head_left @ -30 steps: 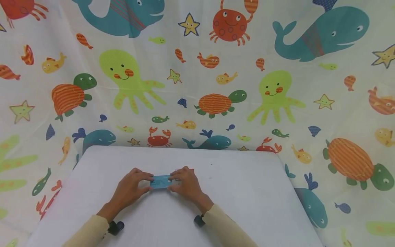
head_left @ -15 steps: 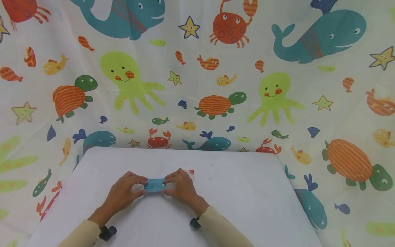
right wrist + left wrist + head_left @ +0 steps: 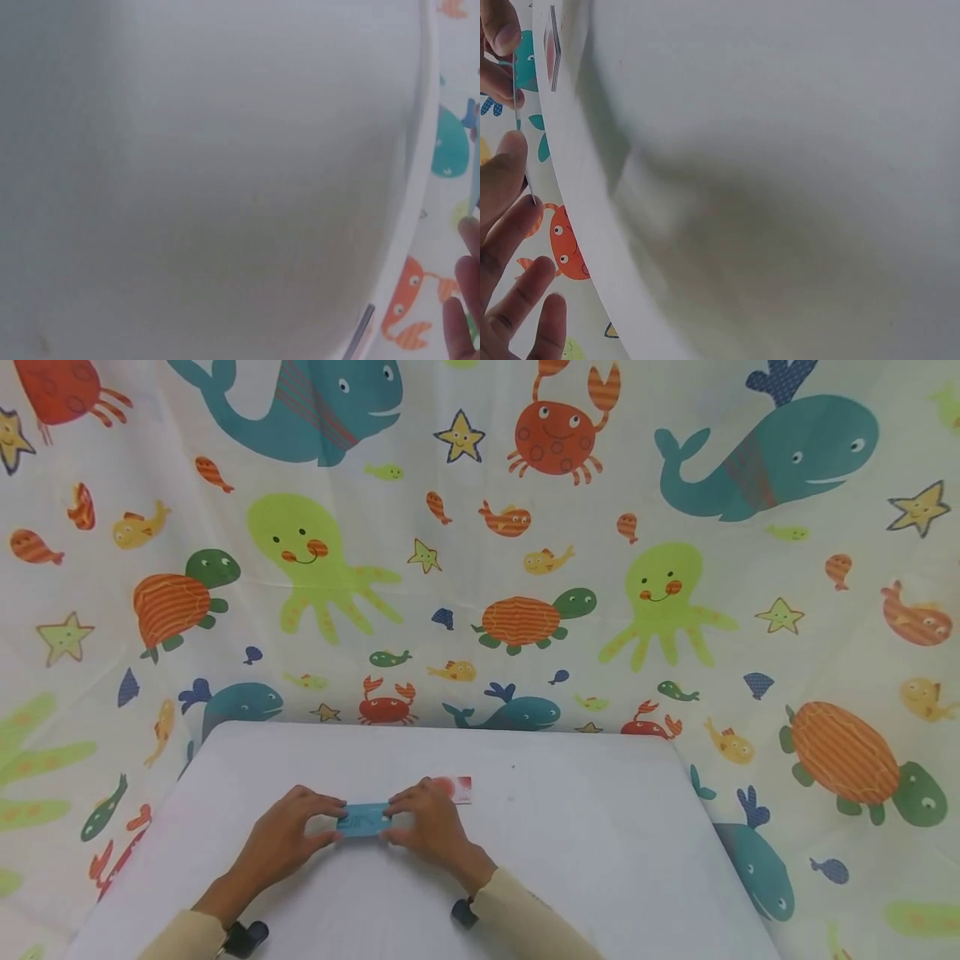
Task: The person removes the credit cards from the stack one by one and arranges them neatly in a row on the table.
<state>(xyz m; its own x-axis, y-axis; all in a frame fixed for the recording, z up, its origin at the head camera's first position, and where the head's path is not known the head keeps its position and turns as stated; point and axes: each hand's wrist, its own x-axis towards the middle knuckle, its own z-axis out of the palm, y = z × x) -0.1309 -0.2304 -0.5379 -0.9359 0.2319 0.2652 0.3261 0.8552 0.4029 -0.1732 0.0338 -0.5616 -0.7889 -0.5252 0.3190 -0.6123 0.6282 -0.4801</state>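
Note:
A thin light-blue card (image 3: 363,820) is held between both hands over the white table, to the left of its middle. My left hand (image 3: 279,833) pinches the card's left end between thumb and fingers. At the right end, my right hand (image 3: 437,828) pinches it the same way. Seen from the left wrist, the blue card (image 3: 531,187) is nearly edge-on and raised above the tabletop, and the lower fingers of the left hand are spread. Just behind the right hand lies a red-and-white card (image 3: 459,790), partly covered by that hand.
The white table (image 3: 585,852) has its far edge against a hanging cloth (image 3: 465,510) printed with sea animals. A dark wrist camera (image 3: 246,938) sits at the left cuff and another camera (image 3: 463,912) at the right.
Both hands have moved left and toward the body, carrying the blue card between them. More of the red-and-white card now shows beside the right hand.

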